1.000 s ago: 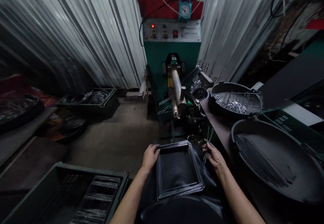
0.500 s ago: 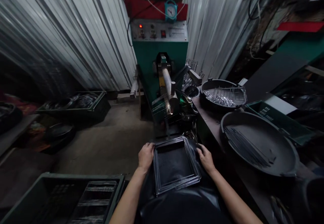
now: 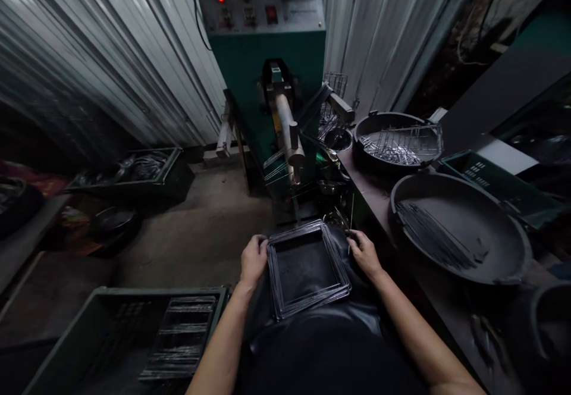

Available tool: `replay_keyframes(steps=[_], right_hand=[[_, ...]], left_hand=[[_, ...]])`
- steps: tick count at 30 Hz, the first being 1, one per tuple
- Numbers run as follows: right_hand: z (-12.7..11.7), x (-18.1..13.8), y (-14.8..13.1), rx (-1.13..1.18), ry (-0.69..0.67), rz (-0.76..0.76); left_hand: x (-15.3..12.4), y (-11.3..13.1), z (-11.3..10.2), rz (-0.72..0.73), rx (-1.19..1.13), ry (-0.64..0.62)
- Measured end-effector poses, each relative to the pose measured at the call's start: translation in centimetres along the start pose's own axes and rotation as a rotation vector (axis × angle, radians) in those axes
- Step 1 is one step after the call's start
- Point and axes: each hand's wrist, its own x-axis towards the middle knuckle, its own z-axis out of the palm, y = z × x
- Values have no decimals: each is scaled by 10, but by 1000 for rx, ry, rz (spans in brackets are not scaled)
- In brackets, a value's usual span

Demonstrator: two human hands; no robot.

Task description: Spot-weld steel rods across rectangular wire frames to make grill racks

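A stack of square wire frames lies across my lap on a black apron. My left hand is closed at the stack's upper left corner, fingertips against the wire. On the other side, my right hand pinches a few thin wires that stick up past its fingertips, just off the stack's right edge. Ahead stands a green machine with a lit red lamp and a rod-shaped electrode arm. Several thin wires rest near the arm's lower end.
A green crate at lower left holds more wire frames. To the right, a bench carries a round pan with dark rods and another pan with short wire pieces. Another crate sits on the floor by the corrugated wall.
The view has tipped downward, so the machine sits higher in the picture. Thin wires now show upright in my right hand's fingers. My left hand stays at the stack's corner.
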Motion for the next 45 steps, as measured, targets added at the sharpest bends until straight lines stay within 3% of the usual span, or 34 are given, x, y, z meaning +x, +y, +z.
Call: replay_keyframes(steps=[3,5,9,13,17,20,24,28,32,38,45], right_hand=[[-8,-1,-18,-45,-75,-132],[-14,-3,-35,-53,-130,-225],[-23,-11,-72,-53,-276,-370],[-20,-20,-103,-64,-482,-441],[-5,-25,-122,-124,-652,-478],[8,-26,-125,-300,-736,-482],[18,-23,-123,-489,-737,-484],[17,-20,-123,-562,-717,-463],[16,-20,-123,-585,-693,-466],[17,-19,-121,-610,-685,-447],[15,-13,-126,-596,-713,-404]], left_hand=[[-8,5,8,-215,-482,-118],[-12,10,14,-337,-723,-131],[-10,23,15,-407,-907,-139],[8,40,9,-426,-928,-268],[33,68,15,-407,-980,-243],[48,90,22,-359,-1011,-248],[56,109,27,-318,-1023,-252],[55,113,27,-258,-994,-246],[41,110,26,-128,-891,-244],[17,95,33,43,-595,-107],[21,90,42,69,-591,-94]])
